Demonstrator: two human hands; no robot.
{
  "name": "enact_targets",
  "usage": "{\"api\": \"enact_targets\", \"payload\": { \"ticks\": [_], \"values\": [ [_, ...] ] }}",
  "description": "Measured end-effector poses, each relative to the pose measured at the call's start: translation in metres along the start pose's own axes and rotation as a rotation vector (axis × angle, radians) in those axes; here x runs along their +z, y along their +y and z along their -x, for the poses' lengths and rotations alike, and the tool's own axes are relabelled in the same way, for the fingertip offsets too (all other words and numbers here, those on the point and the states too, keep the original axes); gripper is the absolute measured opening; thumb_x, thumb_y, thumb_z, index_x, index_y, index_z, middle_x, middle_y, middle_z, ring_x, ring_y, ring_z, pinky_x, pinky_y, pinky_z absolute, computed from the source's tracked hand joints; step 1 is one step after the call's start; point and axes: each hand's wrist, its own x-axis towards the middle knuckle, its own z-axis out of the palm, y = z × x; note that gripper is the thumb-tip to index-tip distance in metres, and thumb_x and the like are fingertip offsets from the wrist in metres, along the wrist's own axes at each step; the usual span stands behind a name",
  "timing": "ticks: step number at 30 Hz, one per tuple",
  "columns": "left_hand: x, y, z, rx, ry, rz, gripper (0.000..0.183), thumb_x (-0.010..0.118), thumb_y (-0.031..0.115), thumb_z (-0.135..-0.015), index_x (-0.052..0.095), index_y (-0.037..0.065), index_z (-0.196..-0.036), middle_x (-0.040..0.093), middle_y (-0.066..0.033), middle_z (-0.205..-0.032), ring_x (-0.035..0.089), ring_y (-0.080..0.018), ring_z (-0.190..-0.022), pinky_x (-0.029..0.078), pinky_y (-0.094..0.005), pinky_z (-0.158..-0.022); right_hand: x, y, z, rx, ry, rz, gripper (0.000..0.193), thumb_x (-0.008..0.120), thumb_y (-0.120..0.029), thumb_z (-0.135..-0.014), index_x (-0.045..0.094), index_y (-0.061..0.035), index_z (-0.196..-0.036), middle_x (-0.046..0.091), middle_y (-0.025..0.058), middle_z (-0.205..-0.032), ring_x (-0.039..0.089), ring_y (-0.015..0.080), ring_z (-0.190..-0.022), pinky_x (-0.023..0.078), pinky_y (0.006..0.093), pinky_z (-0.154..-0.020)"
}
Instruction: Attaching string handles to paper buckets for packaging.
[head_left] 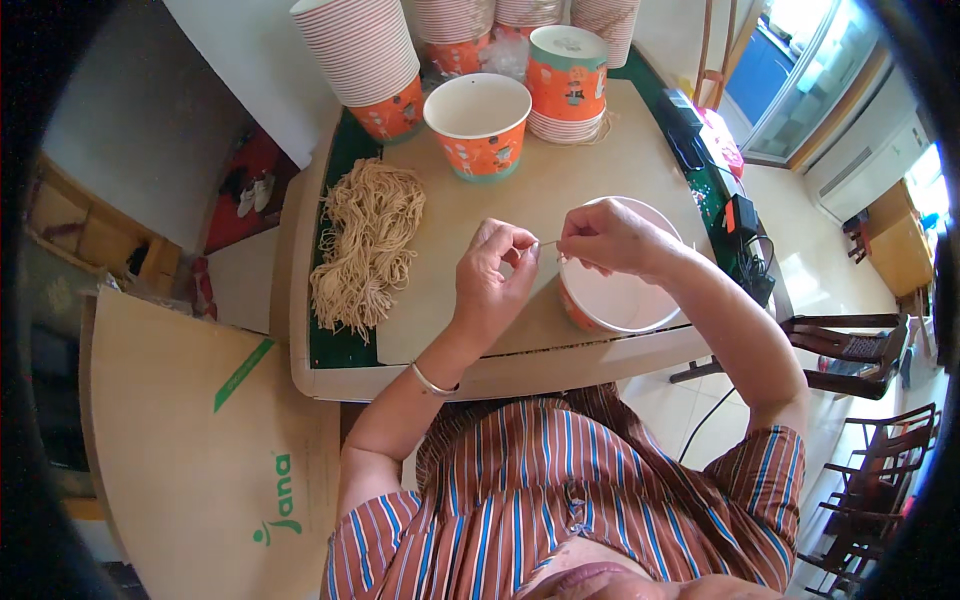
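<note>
My left hand [493, 272] and my right hand [610, 238] meet over the table, both pinching a short piece of thin tan string [546, 242] stretched between their fingertips. Under my right hand stands an open paper cup [625, 300], white inside and orange outside. A loose bundle of tan strings [363, 245] lies on the table to the left of my left hand.
Another open orange cup [479, 125] stands farther back, beside an upturned cup on a short stack [567, 85]. Tall stacks of cups [362, 62] line the table's far edge. A cardboard sheet [200, 440] leans at lower left; dark wooden chairs [860, 400] stand to the right.
</note>
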Motion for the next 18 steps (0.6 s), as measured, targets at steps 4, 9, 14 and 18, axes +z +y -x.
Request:
{"api": "enact_targets", "payload": {
  "ticks": [4, 9, 14, 18],
  "values": [
    [0.002, 0.010, 0.005, 0.130, 0.031, -0.100, 0.007, 0.066, 0.002, -0.084, 0.062, 0.004, -0.089, 0.058, -0.0080, -0.088, 0.062, -0.0191, -0.069, 0.049, -0.0307, -0.060, 0.001, -0.004, 0.001, 0.025, 0.021, -0.019, 0.016, 0.063, -0.013, -0.089, 0.063, 0.0004, -0.080, 0.059, 0.0028, -0.063, 0.053, 0.0084, -0.052, 0.042, 0.0238, -0.047],
    [0.007, 0.012, 0.010, 0.269, 0.013, -0.258, 0.010, 0.070, 0.003, -0.083, 0.062, 0.002, -0.090, 0.057, -0.0085, -0.087, 0.061, -0.0193, -0.071, 0.051, -0.0322, -0.062, 0.001, -0.004, 0.002, 0.054, 0.009, -0.082, 0.015, 0.062, -0.012, -0.089, 0.064, 0.0005, -0.080, 0.060, 0.0034, -0.064, 0.052, 0.0085, -0.051, 0.042, 0.0236, -0.047],
    [0.009, 0.021, 0.008, 0.218, -0.050, -0.276, 0.012, 0.071, 0.008, -0.080, 0.064, 0.006, -0.090, 0.056, -0.0068, -0.087, 0.058, -0.0269, -0.074, 0.048, -0.0383, -0.067, -0.001, -0.005, 0.004, 0.065, -0.008, -0.158, 0.013, 0.063, -0.010, -0.088, 0.068, 0.0014, -0.085, 0.063, 0.0056, -0.069, 0.054, 0.0088, -0.054, 0.044, 0.0226, -0.052],
    [0.011, 0.022, 0.007, 0.191, -0.069, -0.282, 0.012, 0.071, 0.009, -0.080, 0.066, 0.006, -0.090, 0.056, -0.0066, -0.087, 0.058, -0.0266, -0.074, 0.048, -0.0383, -0.068, -0.002, 0.005, 0.001, 0.057, -0.026, -0.194, 0.013, 0.063, -0.011, -0.088, 0.068, 0.0017, -0.086, 0.064, 0.0053, -0.071, 0.055, 0.0093, -0.057, 0.045, 0.0223, -0.054]
  ]
}}
